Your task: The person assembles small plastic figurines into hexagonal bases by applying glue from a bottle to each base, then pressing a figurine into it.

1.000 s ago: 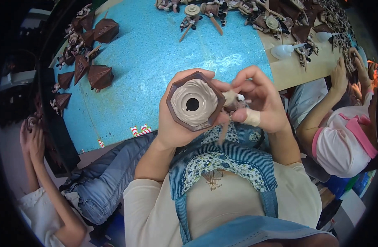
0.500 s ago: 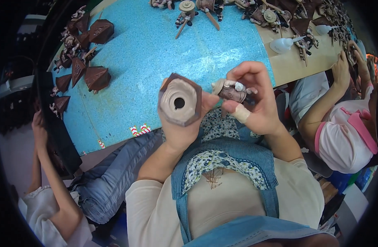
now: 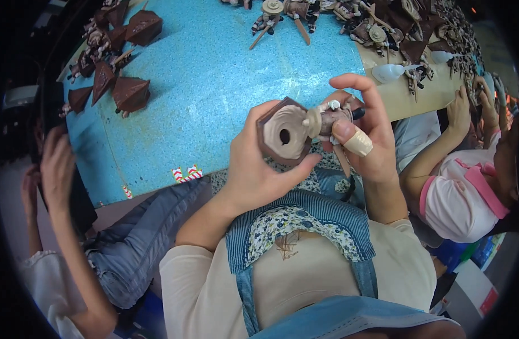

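Note:
My left hand (image 3: 252,166) is closed round a brown faceted base (image 3: 286,137), whose pale hollow face with a dark central hole is turned up at me. In my right hand (image 3: 368,135) a small painted figurine (image 3: 331,121) is pinched between thumb and fingers, lying sideways, its hat end against the base's right rim. The index finger is raised off it. A tan bandage (image 3: 358,143) wraps my right thumb. A thin brown piece hangs below the figurine. Whether the hat end only touches the base or is joined to it, I cannot tell.
Brown faceted pieces (image 3: 131,94) and figurines lie at the left of the blue table mat (image 3: 214,73). More figurines (image 3: 378,35) crowd the far right, near a white squeeze bottle (image 3: 388,73). Co-workers' arms reach in at the left (image 3: 64,226) and the right (image 3: 440,135).
My left hand has moved right and tilted the base toward the figurine. The figurine, apart from the base before, now meets its rim. The left co-worker's hand has risen.

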Motion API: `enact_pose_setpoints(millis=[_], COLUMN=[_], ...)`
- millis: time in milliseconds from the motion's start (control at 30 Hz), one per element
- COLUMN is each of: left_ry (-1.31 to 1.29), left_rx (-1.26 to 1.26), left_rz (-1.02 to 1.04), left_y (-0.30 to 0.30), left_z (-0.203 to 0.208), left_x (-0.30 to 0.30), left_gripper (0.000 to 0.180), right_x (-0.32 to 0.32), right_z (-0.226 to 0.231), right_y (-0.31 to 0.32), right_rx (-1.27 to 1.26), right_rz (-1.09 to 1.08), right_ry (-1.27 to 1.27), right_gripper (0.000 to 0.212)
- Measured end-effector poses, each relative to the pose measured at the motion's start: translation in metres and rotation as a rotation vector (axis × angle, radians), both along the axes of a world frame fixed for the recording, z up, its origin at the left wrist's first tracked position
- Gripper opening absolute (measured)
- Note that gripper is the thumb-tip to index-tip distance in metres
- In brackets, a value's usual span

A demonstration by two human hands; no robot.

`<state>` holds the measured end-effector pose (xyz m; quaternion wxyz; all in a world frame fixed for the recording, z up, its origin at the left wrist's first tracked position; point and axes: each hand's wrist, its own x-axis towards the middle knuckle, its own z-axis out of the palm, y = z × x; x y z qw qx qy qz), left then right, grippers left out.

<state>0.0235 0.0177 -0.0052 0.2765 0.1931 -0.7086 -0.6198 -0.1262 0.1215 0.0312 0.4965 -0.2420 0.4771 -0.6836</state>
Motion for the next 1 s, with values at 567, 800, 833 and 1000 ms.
enact_pose_setpoints(millis=[567, 800, 833, 1000], left_ry=[0.127, 0.275, 0.275, 0.258], left_rx=[-0.344, -0.482, -0.479, -0.608], left_rz=[0.327, 0.348, 0.343, 0.271], left_y=[0.025, 0.016, 0.014, 0.003], left_z=[-0.027, -0.032, -0.032, -0.029], left_x=[-0.023, -0.030, -0.031, -0.030], left_gripper=[0.067, 0.055, 0.055, 0.051], right_x=[0.039, 0.034, 0.032, 0.026], right_z=[0.024, 0.028, 0.028, 0.026], right_y=[-0.006, -0.009, -0.009, -0.006], right_rx=[0.195, 0.130, 0.126, 0.113], right_rz=[-0.223, -0.139, -0.109, -0.030], right_ry=[1.000, 1.104, 1.099, 1.147], right_gripper=[0.012, 0.013, 0.013, 0.008])
